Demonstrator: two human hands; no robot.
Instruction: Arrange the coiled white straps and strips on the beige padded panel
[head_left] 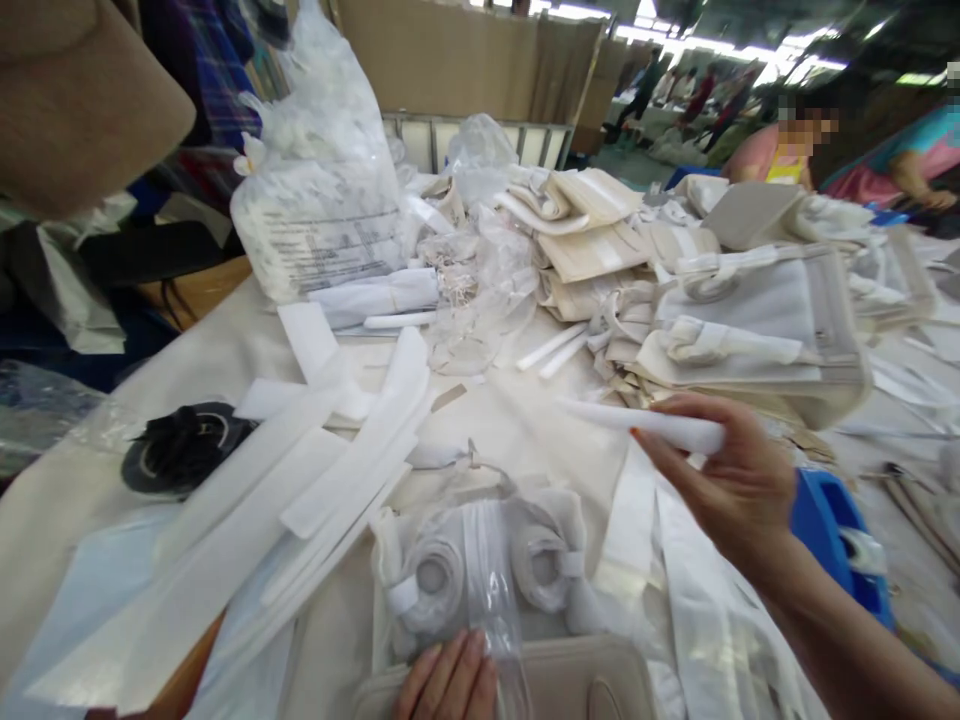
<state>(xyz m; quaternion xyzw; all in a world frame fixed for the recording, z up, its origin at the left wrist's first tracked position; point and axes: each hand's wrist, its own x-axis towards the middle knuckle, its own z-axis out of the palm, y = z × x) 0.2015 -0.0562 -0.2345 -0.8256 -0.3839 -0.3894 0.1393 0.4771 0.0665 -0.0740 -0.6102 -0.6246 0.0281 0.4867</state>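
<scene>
Above the table point(82, 500) at right, a white tube point(675, 428) is pinched by the right hand point(735, 480), droppable if loosened, while the near bag point(570, 670) is touched by the left hand point(450, 680), grip unclear.

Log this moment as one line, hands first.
Right hand: holding white roll | Left hand: laid on beige bag | Nearby: white strips, blue bin

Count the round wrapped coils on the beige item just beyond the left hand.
2 visible: the left coil and the right coil, one on each side of the clear plastic strip, beyond the left hand. Others could be hidden under the wrapping.
</scene>
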